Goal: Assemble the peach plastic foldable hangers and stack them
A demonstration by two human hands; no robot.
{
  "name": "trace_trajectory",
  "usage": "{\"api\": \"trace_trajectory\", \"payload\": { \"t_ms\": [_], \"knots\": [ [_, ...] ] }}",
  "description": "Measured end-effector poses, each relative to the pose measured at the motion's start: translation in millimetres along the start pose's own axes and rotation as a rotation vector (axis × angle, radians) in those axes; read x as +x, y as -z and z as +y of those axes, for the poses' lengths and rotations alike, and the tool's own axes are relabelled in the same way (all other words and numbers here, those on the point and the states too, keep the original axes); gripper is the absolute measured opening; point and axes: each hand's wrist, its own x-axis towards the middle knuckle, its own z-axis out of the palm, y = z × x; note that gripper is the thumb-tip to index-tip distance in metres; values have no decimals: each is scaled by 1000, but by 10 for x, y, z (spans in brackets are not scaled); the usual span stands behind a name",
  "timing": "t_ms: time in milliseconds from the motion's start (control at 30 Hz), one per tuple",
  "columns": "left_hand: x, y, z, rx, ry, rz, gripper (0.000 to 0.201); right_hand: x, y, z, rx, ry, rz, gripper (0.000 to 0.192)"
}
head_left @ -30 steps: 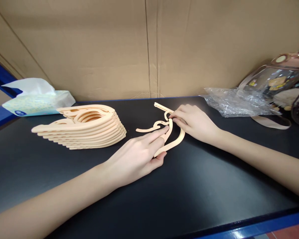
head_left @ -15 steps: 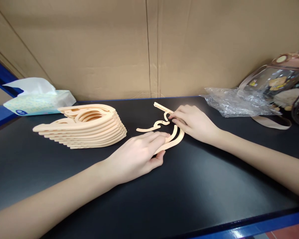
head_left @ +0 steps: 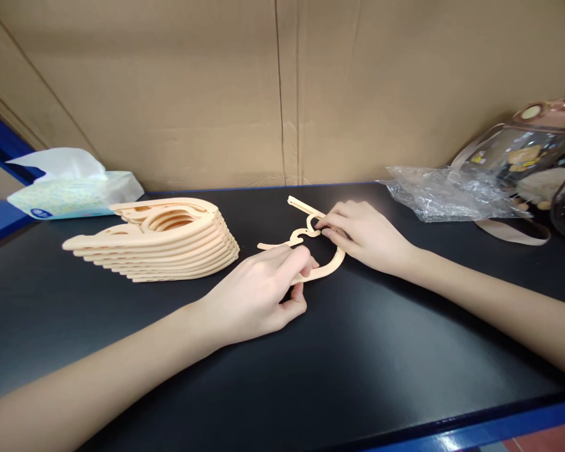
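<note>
A peach-coloured plastic folding hanger lies on the black table between my hands, its curved arm bowing to the right. My left hand is closed on the near part of that arm, with the thumb below and the index finger bent on top. On the far side, my right hand pinches the hanger close to its middle joint, and its fingertips hide part of the joint. The hook end and a thin straight bar stick out to the upper left. Left of my hands sits a neat stack of matching folded hangers.
A tissue pack stands behind the stack at the back left. Crumpled clear plastic and a transparent bag with a strap lie at the back right. A cardboard wall rises behind the black table.
My left index finger has lifted and bent more. The hanger's inner curved piece, visible earlier between my hands, no longer shows there. My right hand and the hanger's far bar have shifted slightly left.
</note>
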Motion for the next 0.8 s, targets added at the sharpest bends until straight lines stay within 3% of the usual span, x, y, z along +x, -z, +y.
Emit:
{"api": "trace_trajectory", "payload": {
  "t_ms": [433,667,733,800],
  "knots": [
    [29,7,-37,129,-82,39,37,2,27,35,-133,156,-1,27],
    [49,60,-30,439,59,102,16,-3,88,-29,-176,270,-62,31],
    [44,51,-23,442,145,77,8,-7,102,-49,-144,283,-76,30],
    [39,35,-15,442,203,32,13,-10,114,-63,-106,286,-81,29]
  ]
}}
